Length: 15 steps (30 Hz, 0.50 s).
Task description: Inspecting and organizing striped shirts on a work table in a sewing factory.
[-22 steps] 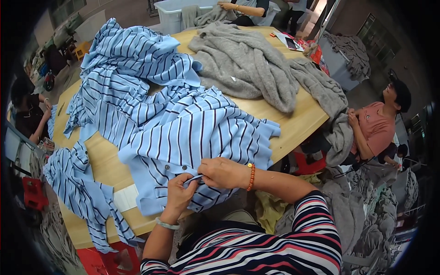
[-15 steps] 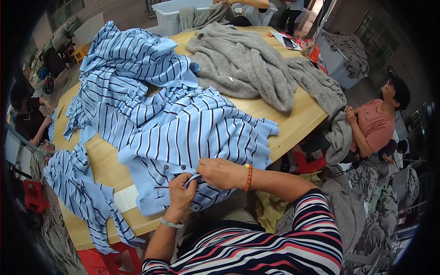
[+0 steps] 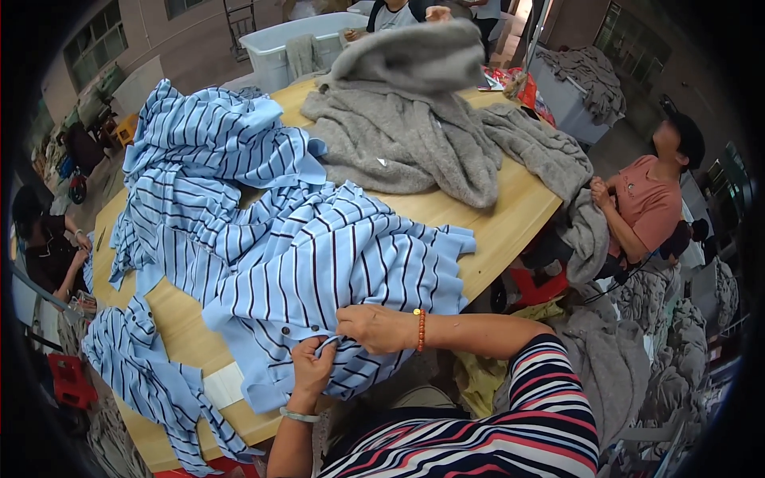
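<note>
A light blue knit garment (image 3: 319, 263) with dark stripes lies spread before me on the table, its front edge hanging toward my lap. Two dark buttons (image 3: 300, 329) show on its plain blue band. My left hand (image 3: 312, 365) pinches a fold of that band just below the buttons. Close beside it, my right hand (image 3: 373, 328) is closed at the same edge, its fingertips bent over the cloth. Whatever small part lies between the fingertips is hidden. More striped garments (image 3: 211, 135) are heaped behind it, and another striped piece (image 3: 151, 358) lies at the left.
Grey knit garments (image 3: 398, 143) cover the table's far side. A white strip (image 3: 223, 385) lies on the wooden table (image 3: 510, 231). People sit at the left and right, and another stands at the far edge by a pale plastic bin (image 3: 271, 52). A grey bin with garments (image 3: 574, 92) stands at far right.
The person across has lifted a grey garment, which is now blurred in the air above the pile. My view has tilted slightly; both my hands keep their hold at the band.
</note>
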Tool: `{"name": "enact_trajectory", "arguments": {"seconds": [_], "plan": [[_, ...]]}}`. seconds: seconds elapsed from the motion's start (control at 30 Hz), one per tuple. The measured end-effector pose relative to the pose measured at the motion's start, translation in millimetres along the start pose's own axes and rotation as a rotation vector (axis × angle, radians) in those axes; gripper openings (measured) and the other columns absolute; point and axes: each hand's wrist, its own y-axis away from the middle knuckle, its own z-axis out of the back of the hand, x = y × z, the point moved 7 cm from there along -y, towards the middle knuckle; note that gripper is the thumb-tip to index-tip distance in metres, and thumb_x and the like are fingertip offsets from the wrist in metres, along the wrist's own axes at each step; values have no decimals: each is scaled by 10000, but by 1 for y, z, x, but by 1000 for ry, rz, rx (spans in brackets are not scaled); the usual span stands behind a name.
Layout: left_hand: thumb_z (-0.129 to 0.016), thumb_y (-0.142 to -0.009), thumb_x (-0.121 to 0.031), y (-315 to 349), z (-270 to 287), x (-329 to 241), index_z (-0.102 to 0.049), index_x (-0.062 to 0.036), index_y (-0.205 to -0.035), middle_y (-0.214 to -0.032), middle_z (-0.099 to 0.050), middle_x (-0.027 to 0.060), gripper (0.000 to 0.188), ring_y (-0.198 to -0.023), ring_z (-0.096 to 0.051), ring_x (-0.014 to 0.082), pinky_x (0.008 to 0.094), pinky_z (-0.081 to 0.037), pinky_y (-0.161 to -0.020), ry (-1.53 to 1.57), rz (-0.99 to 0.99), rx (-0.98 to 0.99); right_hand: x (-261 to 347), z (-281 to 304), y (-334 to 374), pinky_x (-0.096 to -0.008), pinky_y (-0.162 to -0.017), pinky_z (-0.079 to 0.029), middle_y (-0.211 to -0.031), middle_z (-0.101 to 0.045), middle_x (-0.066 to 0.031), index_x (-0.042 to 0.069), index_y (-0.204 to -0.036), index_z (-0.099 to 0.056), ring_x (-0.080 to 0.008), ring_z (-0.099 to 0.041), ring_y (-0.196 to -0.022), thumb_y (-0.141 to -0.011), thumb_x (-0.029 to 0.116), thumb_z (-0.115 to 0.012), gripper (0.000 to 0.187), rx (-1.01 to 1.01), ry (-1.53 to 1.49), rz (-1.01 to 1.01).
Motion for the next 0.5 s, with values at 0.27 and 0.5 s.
{"name": "enact_trajectory", "arguments": {"seconds": [0.27, 0.5], "plan": [[-640, -804, -60, 1, 2, 13, -632, 39, -751, -583, -530, -19, 112, -549, -414, 53, 243, -330, -489, -42, 29, 23, -15, 4, -2, -378, -702, -479, -826, -542, -129, -2, -875, -623, -323, -595, -802, -757, 5, -583, 125, 50, -205, 44], [-661, -807, -136, -9, 9, 4, -638, 50, -809, -622, -579, 81, 188, -600, -519, 110, 276, -432, -585, -201, 28, 29, -28, 0, -10, -387, -708, -496, -821, -633, -176, -4, -855, -645, -347, -621, -799, -739, 81, -619, 147, 49, -323, -68]]}}
